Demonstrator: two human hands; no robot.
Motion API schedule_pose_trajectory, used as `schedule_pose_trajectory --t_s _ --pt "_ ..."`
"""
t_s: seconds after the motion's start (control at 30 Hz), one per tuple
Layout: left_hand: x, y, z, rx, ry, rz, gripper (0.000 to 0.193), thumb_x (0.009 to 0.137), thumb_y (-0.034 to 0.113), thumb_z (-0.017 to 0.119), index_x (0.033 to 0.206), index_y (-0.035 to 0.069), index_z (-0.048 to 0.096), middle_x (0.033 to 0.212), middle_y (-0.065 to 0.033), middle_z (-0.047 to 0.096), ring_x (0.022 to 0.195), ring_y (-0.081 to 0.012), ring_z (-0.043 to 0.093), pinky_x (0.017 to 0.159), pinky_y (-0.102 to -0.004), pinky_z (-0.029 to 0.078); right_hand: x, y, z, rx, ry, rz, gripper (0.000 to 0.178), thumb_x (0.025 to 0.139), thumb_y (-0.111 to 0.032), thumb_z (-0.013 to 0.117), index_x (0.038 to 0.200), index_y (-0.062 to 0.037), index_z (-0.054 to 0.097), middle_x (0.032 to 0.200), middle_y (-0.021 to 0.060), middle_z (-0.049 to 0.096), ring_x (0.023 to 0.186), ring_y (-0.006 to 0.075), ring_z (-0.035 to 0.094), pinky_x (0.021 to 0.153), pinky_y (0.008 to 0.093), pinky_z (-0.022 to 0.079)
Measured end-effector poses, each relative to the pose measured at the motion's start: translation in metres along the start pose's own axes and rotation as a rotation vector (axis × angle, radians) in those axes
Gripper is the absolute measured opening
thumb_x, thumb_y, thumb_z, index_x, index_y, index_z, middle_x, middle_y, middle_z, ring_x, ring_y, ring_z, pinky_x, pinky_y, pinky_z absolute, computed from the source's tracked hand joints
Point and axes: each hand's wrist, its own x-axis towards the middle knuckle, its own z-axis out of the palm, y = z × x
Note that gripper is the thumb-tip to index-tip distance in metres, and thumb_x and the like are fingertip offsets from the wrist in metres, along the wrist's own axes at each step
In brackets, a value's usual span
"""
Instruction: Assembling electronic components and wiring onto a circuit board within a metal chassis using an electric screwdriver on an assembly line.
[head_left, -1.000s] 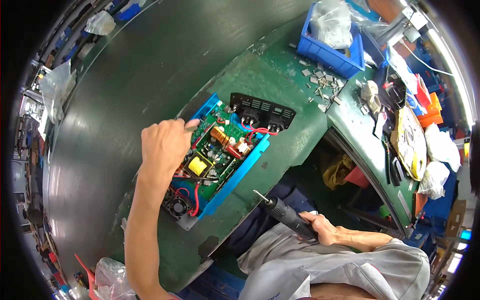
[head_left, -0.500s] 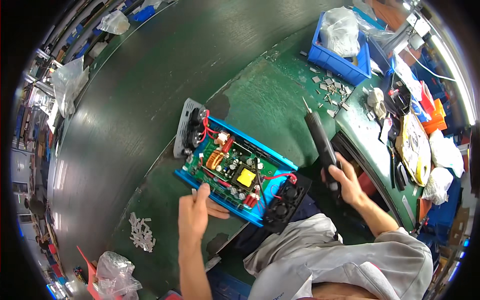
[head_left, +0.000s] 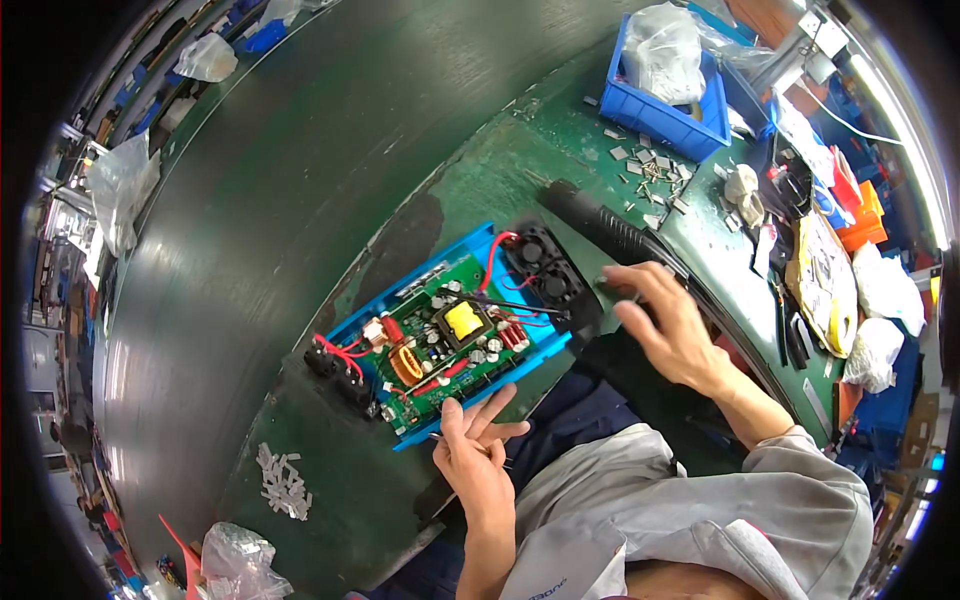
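Observation:
An open blue metal case (head_left: 400, 440) with a green circuit board (head_left: 470, 275) inside lies tilted on the green bench. A pair of black fans (head_left: 545, 265) sits at its right end, and a dark end panel (head_left: 340, 378) at its left. My left hand (head_left: 478, 465) is at the case's near side, fingers partly curled. A small metallic bit shows by the thumb; its kind is unclear. Beyond the fans, the black electric screwdriver (head_left: 600, 222) is apart from my right hand (head_left: 668, 325), which hovers right of the fans with fingers apart, seemingly holding nothing.
Small grey pieces (head_left: 650, 172) are scattered before a blue bin (head_left: 660, 118) holding a plastic bag. A pile of pale strips (head_left: 284, 484) lies at lower left, near a clear bag (head_left: 240, 562). Hand tools (head_left: 790, 330) lie at right. A dark belt-like surface (head_left: 260, 220) curves past the bench.
The case has turned counterclockwise, its fan end swinging away from me. My right hand has let go of the screwdriver, which now lies beyond it. My left hand has moved right.

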Motion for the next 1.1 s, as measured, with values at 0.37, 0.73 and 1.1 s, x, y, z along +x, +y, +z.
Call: schedule_pose_trajectory --t_s 0.37,0.73,1.1 --pt "0.007 -0.003 -0.008 0.036 -0.206 -0.039 0.066 0.107 0.049 0.041 0.122 -0.012 0.062 0.115 -0.0205 0.073 0.078 -0.0205 0.075 0.042 -0.0201 0.024 0.056 0.006 0.052 0.05 0.131 -0.133 0.041 0.093 0.005 0.061 0.133 -0.0007 0.06 0.129 0.0158 0.063 0.122 0.0279 0.06 0.106 0.0341 0.042" --pt "0.02 0.088 -0.213 1.333 0.602 0.892 0.022 0.092 0.011 0.073 0.114 0.008 0.074 0.104 -0.0053 0.068 0.077 -0.018 0.069 0.073 -0.0324 0.055 0.043 -0.005 0.071 -0.18 0.085 -0.553 0.052 0.064 0.004 0.083 0.112 -0.0104 0.072 0.138 0.0157 0.057 0.136 0.0413 0.047 0.11 0.0526 0.041" --pt "0.014 0.073 -0.176 1.087 0.448 0.775 0.011 0.099 0.014 0.064 0.108 0.007 0.065 0.101 -0.0085 0.069 0.078 -0.0174 0.069 0.067 -0.0302 0.054 0.028 -0.025 0.059 0.026 0.081 -0.592 0.031 0.077 0.002 0.071 0.107 -0.0023 0.067 0.119 0.019 0.063 0.118 0.0392 0.057 0.1 0.0495 0.045"
